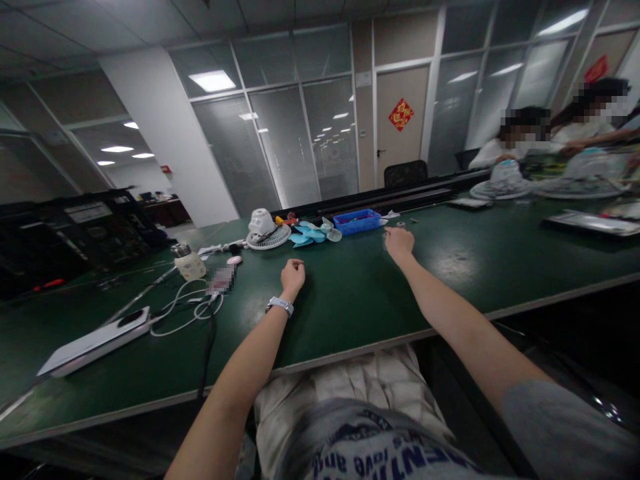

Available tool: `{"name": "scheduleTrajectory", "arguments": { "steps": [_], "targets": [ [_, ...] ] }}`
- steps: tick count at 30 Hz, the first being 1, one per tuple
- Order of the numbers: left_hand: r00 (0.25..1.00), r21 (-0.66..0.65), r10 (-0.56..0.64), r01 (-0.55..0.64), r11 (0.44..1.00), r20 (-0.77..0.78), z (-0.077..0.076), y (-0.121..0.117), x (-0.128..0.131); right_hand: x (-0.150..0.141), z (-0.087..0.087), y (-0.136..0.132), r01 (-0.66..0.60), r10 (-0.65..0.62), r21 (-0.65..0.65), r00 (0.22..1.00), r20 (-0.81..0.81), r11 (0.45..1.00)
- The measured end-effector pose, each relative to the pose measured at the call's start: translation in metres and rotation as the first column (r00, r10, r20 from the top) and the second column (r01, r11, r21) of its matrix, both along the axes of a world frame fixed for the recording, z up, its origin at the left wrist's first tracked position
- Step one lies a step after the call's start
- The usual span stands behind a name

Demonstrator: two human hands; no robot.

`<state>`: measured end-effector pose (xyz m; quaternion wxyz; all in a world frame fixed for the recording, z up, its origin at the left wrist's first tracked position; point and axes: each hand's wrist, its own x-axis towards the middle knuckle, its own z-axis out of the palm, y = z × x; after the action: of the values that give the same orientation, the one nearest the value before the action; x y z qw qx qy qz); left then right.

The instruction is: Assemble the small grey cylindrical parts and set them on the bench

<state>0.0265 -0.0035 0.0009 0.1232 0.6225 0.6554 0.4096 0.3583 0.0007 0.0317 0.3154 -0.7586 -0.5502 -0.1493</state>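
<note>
My left hand (293,277) rests over the green table (340,293) with its fingers curled in, and nothing shows in it. My right hand (400,243) reaches further out, just right of a blue plastic basket (357,221). Its fingers are drawn together near small clear bits on the table; what they hold, if anything, is too small to make out. Left of the basket lie light-blue fan blades (309,235). Beside them is a white fan housing with a round grille (268,233). Small parts lie inside the basket.
At left are a white power bank-like device (97,343), looped white cables (187,310), a cream bottle-shaped object (189,262) and dark equipment (85,233). Other people sit at the far right behind more white fan parts (505,183). A tray (593,223) lies nearer.
</note>
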Motion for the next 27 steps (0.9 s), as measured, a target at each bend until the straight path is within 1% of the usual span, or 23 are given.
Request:
{"name": "scheduleTrajectory", "arguments": {
  "steps": [4, 7, 10, 13, 15, 17, 20, 23, 25, 27],
  "targets": [
    [1.000, -0.006, -0.004, 0.004, 1.000, 0.012, 0.000, 0.000, 0.000, -0.001, 0.002, 0.000, -0.003, 0.003, -0.024, 1.000, -0.006, 1.000],
    [1.000, -0.013, 0.001, 0.000, 1.000, 0.012, 0.000, -0.001, 0.001, -0.003, 0.003, -0.001, -0.009, 0.007, -0.048, 0.999, -0.048, 0.999],
    [1.000, -0.017, -0.004, 0.004, 1.000, 0.013, 0.001, -0.001, 0.001, -0.002, 0.000, -0.002, -0.010, 0.006, -0.019, 0.984, -0.179, 1.000],
    [1.000, -0.019, 0.000, 0.001, 1.000, 0.015, 0.002, -0.003, 0.002, 0.003, -0.008, 0.001, 0.018, -0.001, 0.042, 0.935, -0.356, 0.999],
    [1.000, -0.022, -0.003, 0.003, 1.000, 0.018, 0.003, -0.005, 0.002, 0.007, -0.014, 0.004, 0.024, -0.007, 0.031, 0.895, -0.446, 0.999],
    [1.000, -0.025, -0.011, 0.012, 1.000, 0.023, 0.004, -0.005, 0.002, 0.011, -0.020, 0.008, 0.008, -0.013, -0.012, 0.865, -0.501, 1.000],
    [1.000, -0.028, -0.013, 0.014, 1.000, 0.023, 0.004, -0.005, 0.002, 0.015, -0.025, 0.014, -0.008, -0.018, -0.046, 0.845, -0.534, 0.999],
    [1.000, -0.028, -0.013, 0.014, 1.000, 0.024, 0.002, -0.003, 0.001, 0.014, -0.024, 0.017, -0.006, -0.022, -0.049, 0.832, -0.555, 0.999],
    [1.000, -0.030, -0.016, 0.017, 0.999, 0.025, 0.002, -0.002, 0.001, 0.010, -0.021, 0.017, 0.008, -0.038, -0.054, 0.820, -0.571, 0.999],
    [1.000, -0.027, -0.013, 0.014, 1.000, 0.019, 0.002, -0.003, 0.001, -0.002, -0.017, 0.014, -0.007, -0.019, -0.045, 0.822, -0.569, 0.999]
  ]
}}
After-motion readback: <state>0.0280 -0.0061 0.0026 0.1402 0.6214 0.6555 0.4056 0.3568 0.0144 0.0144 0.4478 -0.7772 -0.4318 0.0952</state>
